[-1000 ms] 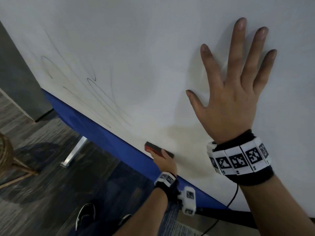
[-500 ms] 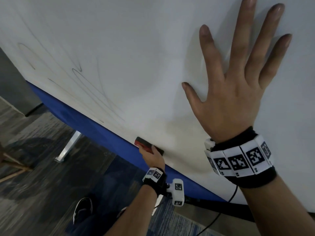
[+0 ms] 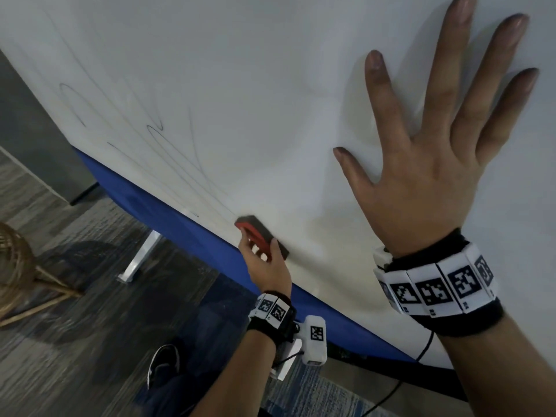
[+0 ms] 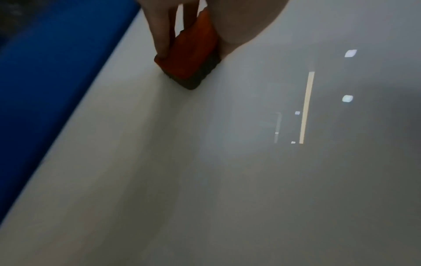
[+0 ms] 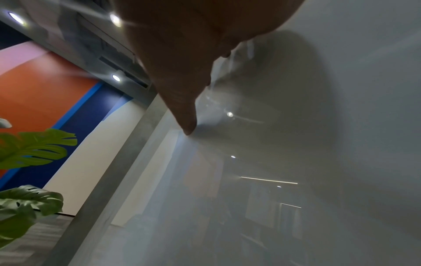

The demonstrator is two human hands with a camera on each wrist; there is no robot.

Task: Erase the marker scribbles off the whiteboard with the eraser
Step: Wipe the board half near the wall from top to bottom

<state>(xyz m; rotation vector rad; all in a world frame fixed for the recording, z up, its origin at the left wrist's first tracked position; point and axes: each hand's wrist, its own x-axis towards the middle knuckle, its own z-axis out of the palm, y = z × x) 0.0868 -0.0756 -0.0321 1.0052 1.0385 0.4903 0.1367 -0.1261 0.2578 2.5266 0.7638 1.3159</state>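
The whiteboard (image 3: 240,70) fills the upper head view, with thin dark marker scribbles (image 3: 168,145) on its lower left. My left hand (image 3: 264,266) grips a red and black eraser (image 3: 260,236) and holds it flat against the board just above the blue lower edge (image 3: 180,224), right of the scribbles. In the left wrist view the eraser (image 4: 189,59) sits pinched between fingers and thumb on the whiteboard (image 4: 227,180). My right hand (image 3: 427,164) lies flat on the board with fingers spread; its thumb (image 5: 182,100) touches the whiteboard (image 5: 341,126).
Dark wood-look floor (image 3: 60,326) lies below the board. A metal stand foot (image 3: 138,260), a wicker piece (image 3: 15,260) at the left and my shoe (image 3: 162,362) are down there. A black cable (image 3: 421,350) hangs under the board. Plant leaves (image 5: 34,147) show beside it.
My left hand keeps hold of the eraser and stays near the blue bottom edge, close to the scribbles. The head view has shifted; the right hand still rests flat.
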